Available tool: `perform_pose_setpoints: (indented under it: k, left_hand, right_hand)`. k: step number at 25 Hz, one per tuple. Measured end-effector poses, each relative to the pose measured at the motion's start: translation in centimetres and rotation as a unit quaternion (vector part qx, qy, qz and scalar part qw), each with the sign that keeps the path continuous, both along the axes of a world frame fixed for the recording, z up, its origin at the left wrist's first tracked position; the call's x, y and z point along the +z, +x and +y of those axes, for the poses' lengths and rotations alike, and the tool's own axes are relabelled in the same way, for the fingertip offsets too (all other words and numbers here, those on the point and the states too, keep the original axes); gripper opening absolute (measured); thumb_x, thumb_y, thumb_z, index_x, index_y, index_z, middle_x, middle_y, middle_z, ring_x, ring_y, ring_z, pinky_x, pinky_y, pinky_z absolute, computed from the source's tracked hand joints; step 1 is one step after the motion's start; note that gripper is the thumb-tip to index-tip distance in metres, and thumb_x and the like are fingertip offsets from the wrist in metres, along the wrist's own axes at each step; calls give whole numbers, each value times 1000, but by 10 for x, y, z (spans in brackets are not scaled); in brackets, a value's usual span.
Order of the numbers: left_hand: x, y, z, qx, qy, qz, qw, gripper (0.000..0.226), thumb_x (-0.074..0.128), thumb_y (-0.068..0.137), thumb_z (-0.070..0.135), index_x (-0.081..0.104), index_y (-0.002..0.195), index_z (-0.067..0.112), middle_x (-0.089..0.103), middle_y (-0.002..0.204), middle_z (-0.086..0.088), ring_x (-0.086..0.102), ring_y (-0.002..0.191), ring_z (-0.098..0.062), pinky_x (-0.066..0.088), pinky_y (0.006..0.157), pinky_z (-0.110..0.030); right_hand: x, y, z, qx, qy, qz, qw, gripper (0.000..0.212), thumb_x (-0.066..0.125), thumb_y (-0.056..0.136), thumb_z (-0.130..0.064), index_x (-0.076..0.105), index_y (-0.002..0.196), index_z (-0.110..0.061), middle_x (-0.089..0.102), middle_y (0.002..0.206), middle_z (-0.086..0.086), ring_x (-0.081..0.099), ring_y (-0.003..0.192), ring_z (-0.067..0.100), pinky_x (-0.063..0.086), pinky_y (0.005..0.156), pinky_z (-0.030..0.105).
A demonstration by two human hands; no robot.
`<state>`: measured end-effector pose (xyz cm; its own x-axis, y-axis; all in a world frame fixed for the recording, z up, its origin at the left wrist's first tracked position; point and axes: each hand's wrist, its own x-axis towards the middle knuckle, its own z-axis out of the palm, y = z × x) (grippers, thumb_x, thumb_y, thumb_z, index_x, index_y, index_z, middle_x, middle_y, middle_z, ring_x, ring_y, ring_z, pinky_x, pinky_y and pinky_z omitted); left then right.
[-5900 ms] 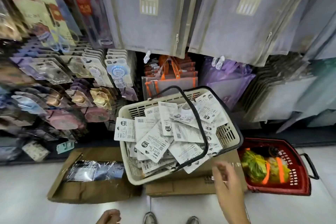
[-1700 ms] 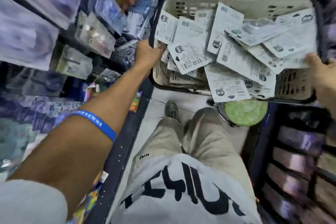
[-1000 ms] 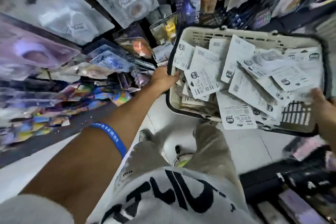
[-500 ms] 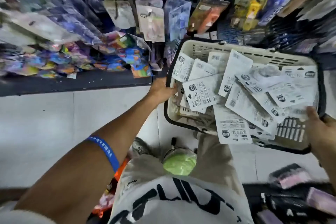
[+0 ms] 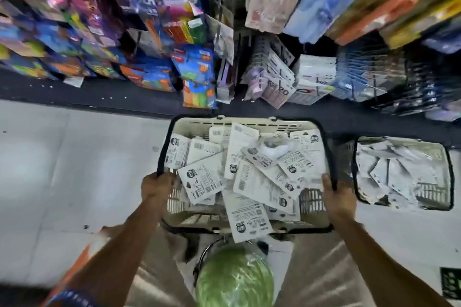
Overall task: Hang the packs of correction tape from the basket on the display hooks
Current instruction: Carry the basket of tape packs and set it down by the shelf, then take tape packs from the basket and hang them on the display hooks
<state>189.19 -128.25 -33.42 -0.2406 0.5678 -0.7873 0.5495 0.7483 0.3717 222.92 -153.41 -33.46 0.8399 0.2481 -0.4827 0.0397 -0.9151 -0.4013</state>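
Firmly, the basket (image 5: 245, 222) is held by both side rims: the left hand (image 5: 157, 185) is curled over the left edge, the right hand (image 5: 338, 197) over the right. Between the two grips the packs of correction tape (image 5: 249, 172) are heaped loosely, equally near either hand. Beyond the basket's far rim, the display hooks (image 5: 272, 75) are faced.

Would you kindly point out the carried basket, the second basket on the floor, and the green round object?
carried basket (image 5: 252, 121): head view, far cream rim.
second basket (image 5: 435, 193): head view, slotted near wall.
green round object (image 5: 234, 281): head view, middle of its top.
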Motion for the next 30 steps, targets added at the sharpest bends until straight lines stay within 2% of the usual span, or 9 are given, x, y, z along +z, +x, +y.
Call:
perform_pose_setpoints:
  k: [6,9,11,14,17,21,25,28,30]
  left_hand:
    - [-205,-32,8,-17,-18,13,1000,17,68,79,14,72,73,-1,74,90,-28,70,81,-33,57,78,-38]
    - [-265,-29,13,-92,-54,-30,994,19,74,64,17,73,70,-1,73,75,-20,69,72,-32,51,65,-33]
    - [-284,-23,11,-137,-41,-6,990,17,75,72,20,72,73,4,74,78,-17,69,75,-30,49,65,-31]
    - [-289,-16,-2,-122,26,35,992,32,62,73,34,70,88,7,75,91,-14,71,92,-34,54,81,-34]
    - [-299,-8,-15,-25,65,-16,997,54,58,78,23,59,124,-4,68,118,-23,66,111,-40,53,96,-44]
    - [-289,4,-43,28,88,-88,992,61,61,80,13,40,135,-3,53,114,-21,54,103,-35,48,78,-39]
    - [-283,-1,-71,-7,98,-130,987,50,63,77,9,58,124,-5,61,88,-17,57,75,-28,45,58,-29]
    - [-288,-6,-71,-20,104,-137,985,47,63,87,18,57,132,2,67,114,-19,63,104,-37,55,84,-42]
    - [-289,-4,-70,-16,112,-119,986,48,59,95,25,56,136,2,65,125,-18,60,118,-40,49,105,-49]
  right_hand:
    - [-224,-13,26,23,4,-23,999,48,51,101,-47,71,92,-4,70,86,26,64,79,40,51,70,40]
    - [-298,-10,31,16,2,-58,998,49,51,101,-48,72,88,-6,70,87,24,54,71,33,39,65,35]
    - [-322,-6,35,10,10,-76,997,48,49,101,-49,70,83,-10,68,84,21,56,73,34,40,66,35]
    - [-335,-6,43,-10,60,-75,995,46,50,101,-46,69,87,-7,60,74,15,54,71,34,41,68,36]
    - [-340,-15,46,-71,67,-54,994,42,50,101,-41,65,106,-3,67,99,26,63,91,44,45,76,42]
    - [-315,-28,38,-115,66,-20,991,48,61,92,-19,46,136,-7,50,135,24,50,119,47,41,103,54]
    - [-284,-45,21,-21,112,-95,989,63,68,85,-20,41,142,-16,41,145,18,43,127,45,32,110,57]
    - [-272,-56,20,86,104,-163,977,61,69,86,-22,45,142,-17,41,151,12,39,136,38,27,115,54]
    - [-266,-67,23,149,129,-160,967,58,67,89,-20,46,143,-17,45,149,9,42,134,34,34,113,50]
